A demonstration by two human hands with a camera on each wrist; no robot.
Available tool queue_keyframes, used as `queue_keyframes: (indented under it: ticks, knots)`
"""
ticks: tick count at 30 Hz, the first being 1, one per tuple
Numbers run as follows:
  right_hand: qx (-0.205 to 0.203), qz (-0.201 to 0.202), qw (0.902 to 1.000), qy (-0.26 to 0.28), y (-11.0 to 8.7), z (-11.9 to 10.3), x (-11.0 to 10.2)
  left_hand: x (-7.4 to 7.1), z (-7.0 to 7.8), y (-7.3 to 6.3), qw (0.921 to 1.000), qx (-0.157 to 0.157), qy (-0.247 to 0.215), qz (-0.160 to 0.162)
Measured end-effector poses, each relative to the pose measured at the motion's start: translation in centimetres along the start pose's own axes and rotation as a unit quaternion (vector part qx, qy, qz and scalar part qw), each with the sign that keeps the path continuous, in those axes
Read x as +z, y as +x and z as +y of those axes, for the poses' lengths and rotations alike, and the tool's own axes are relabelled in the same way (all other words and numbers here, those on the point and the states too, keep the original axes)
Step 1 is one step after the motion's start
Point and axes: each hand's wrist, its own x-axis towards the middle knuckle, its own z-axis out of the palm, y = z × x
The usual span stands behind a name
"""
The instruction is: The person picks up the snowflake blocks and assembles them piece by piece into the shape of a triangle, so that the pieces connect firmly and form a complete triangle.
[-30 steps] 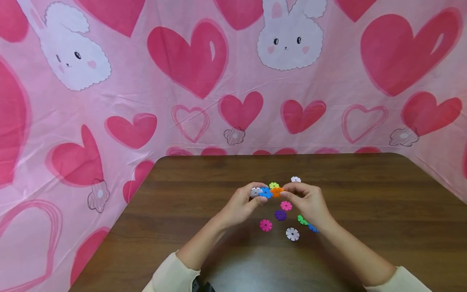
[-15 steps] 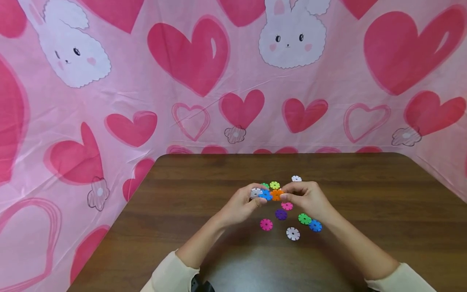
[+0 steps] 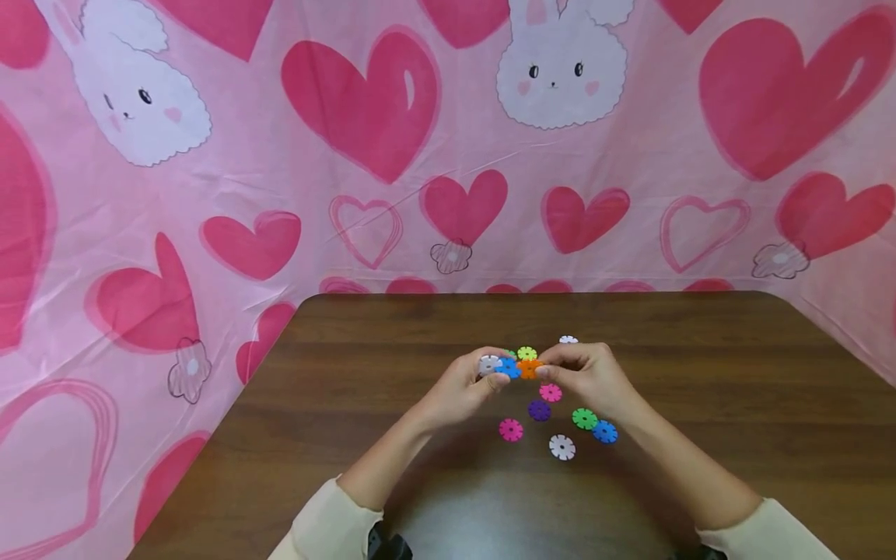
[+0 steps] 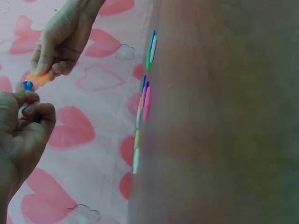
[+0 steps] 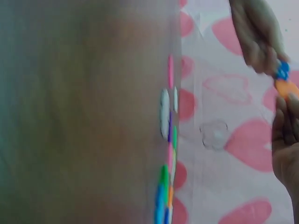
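there's room over the table [image 3: 315,404] left of the left forearm [image 3: 388,449], but scattered discs [image 3: 539,411] clutter the middle.

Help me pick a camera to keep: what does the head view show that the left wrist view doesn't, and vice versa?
Only head: the rabbits, the sleeves, and the round faces of the loose discs.
Only left wrist: those discs edge-on, an orange one among them.
Both: left grip on the blue disc, right grip on the orange disc, the table, the heart cloth.
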Motion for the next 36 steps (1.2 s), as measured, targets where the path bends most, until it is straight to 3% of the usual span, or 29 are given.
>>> queue_keyframes:
  ticks: [3, 6, 10, 13, 18, 23, 29, 36]
  knots:
    - [-0.005, 0.047, 0.9986, 0.023, -0.1, 0.0, 0.6, 0.2, -0.7, 0.5, 0.9995, 0.013, -0.014, 0.024]
    - [-0.017, 0.07, 0.9974, -0.002, -0.1, -0.2, 0.7, 0.3, -0.8, 0.7, 0.9991, 0.03, -0.009, 0.029]
    - [-0.046, 0.059, 0.9922, -0.1, 0.2, -0.8, 0.4, 0.3, -1.0, 0.6, 0.999, 0.03, 0.018, 0.03]
    - [-0.049, 0.044, 0.9894, -0.129, 0.4, -1.0, 0.2, 0.2, -1.0, 0.5, 0.9988, 0.025, 0.024, 0.036]
    - [-0.034, 0.036, 0.9953, -0.083, 0.5, -0.9, 0.3, -0.1, -1.0, 0.6, 0.9995, 0.027, -0.003, 0.018]
    - [-0.049, 0.041, 0.9966, -0.053, 0.5, -0.6, 0.5, -0.6, -0.6, 0.3, 0.9997, 0.018, -0.015, 0.008]
    - [-0.08, 0.077, 0.9914, -0.069, 0.4, -0.6, 1.3, -0.7, -0.6, 0.2, 0.9987, 0.031, -0.039, 0.015]
    - [-0.088, 0.086, 0.9861, -0.111, 0.3, -1.2, 1.5, -0.3, -0.8, 0.1, 0.9982, 0.055, -0.014, 0.02]
